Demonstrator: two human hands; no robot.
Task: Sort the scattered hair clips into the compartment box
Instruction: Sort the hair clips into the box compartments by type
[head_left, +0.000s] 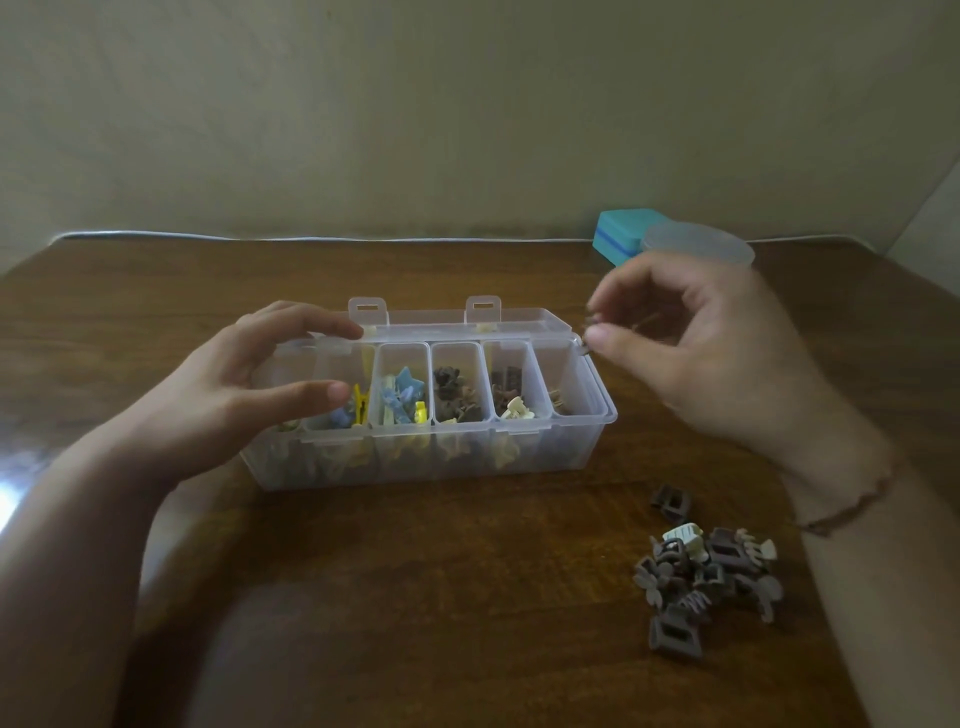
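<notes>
The left hand (260, 384) rests on the left end of the clear box (426, 415), fingers straight — its grip wide, clasping nothing. The right hand (691, 343) hovers just past the box's right end, its grip narrow, pinching a small dark clip (589, 332) between thumb and fingertips. More clips fill the compartments; a loose pile (701, 577) lies on the table (415, 597) — near its right edge, apart from the box.

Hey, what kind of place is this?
Probably a home, at a wooden table against a plain wall. A clear compartment box and a pile of hair clips suggest casual tidying.
</notes>
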